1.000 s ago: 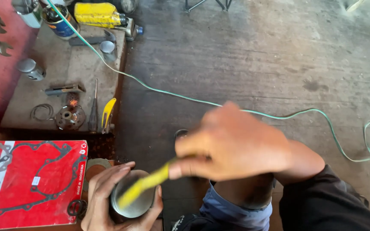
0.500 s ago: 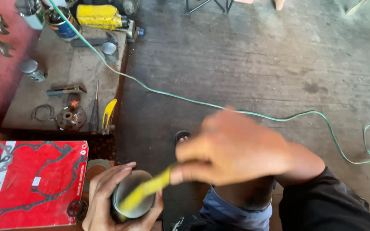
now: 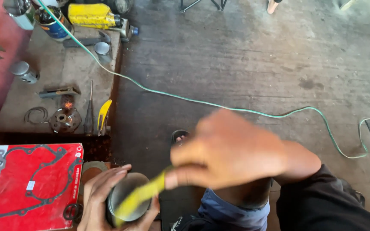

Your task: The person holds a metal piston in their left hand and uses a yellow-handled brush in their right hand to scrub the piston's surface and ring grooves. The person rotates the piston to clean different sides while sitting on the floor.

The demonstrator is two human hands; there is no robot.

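Grey concrete floor (image 3: 245, 55) spreads wide and bare beyond the right hand (image 3: 228, 149), crossed only by a thin green cable (image 3: 219, 105). That hand is clenched on a yellow-handled tool (image 3: 140, 196), blurred, whose far end dips into a round grey metal cylinder (image 3: 127, 201). Below and left of it, the left hand (image 3: 101, 201) wraps around the cylinder's outer wall. Just left of that hand lies a red flat gasket package (image 3: 26, 184). Farther up, a dusty board (image 3: 65, 68) carries scattered tools right to its edge.
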